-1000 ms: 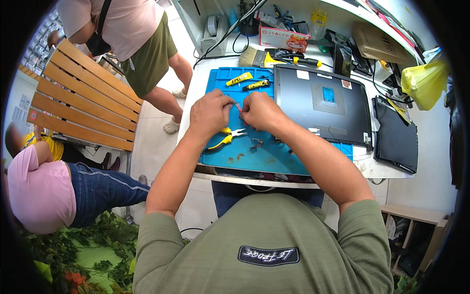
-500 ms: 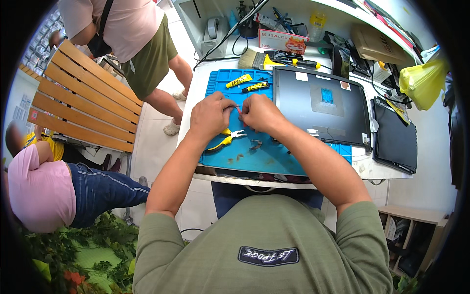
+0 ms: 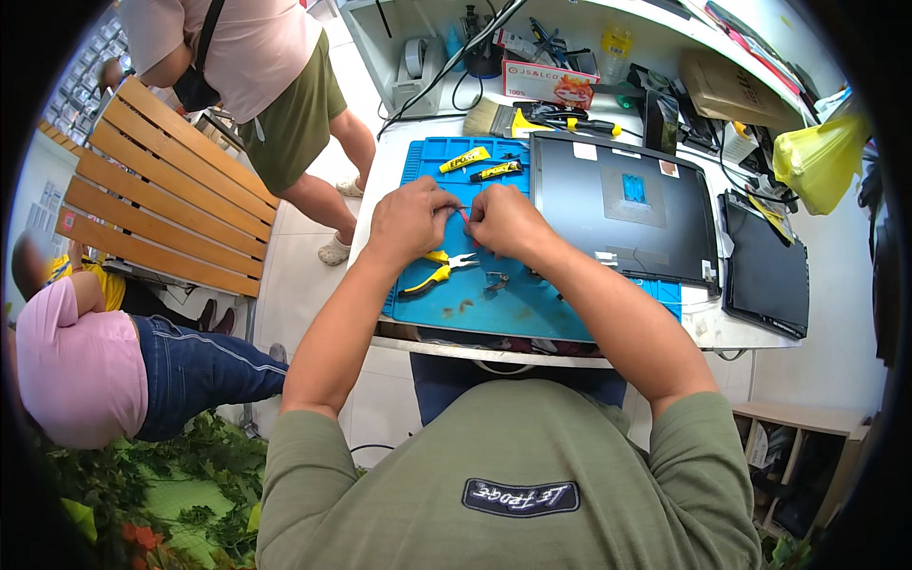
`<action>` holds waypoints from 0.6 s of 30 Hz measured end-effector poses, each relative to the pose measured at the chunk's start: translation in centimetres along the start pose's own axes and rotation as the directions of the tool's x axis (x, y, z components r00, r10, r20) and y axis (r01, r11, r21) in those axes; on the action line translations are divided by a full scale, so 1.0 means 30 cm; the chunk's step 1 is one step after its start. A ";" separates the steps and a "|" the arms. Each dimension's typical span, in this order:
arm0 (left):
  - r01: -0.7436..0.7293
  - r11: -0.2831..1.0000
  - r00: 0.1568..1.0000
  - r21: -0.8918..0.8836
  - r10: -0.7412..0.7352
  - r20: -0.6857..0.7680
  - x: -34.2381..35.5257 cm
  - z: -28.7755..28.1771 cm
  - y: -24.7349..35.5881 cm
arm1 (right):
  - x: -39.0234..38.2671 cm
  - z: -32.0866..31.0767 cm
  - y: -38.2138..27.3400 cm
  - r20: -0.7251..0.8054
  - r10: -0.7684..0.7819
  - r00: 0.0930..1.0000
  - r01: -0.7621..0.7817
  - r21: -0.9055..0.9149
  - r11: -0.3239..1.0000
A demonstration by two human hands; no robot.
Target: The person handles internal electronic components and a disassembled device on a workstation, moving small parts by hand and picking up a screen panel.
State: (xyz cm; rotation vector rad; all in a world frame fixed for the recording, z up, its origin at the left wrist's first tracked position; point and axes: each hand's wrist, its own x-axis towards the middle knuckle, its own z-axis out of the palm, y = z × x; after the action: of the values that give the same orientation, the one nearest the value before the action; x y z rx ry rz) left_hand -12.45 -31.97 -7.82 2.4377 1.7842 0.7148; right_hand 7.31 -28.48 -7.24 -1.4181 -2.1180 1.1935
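No real change: right hand still pinching a red bit, can't tell left hand's grip, so same fiddly step.

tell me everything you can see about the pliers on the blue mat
The pliers have yellow-and-black handles, apparently with plastic or rubber grips, and a bare, silvery metal head with a narrow nose. They lie flat on the blue mat, handles spread and jaws parted, with the nose pointing right. The lower handle shows along its length; the upper one runs in behind the left hand and wrist, so its end is hidden. Whether that hand touches it cannot be told.
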 end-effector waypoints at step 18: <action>-0.027 1.000 1.000 -0.016 0.027 -0.003 -0.001 0.004 -0.027 | 0.012 0.008 0.031 -0.019 -0.050 0.999 0.050 -0.038 0.998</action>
State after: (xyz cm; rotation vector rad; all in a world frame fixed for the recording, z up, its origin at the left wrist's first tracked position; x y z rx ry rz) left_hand -13.14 -31.68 -8.16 2.4561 1.7436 0.7317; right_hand 7.55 -28.14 -8.19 -1.3788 -2.1603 1.1218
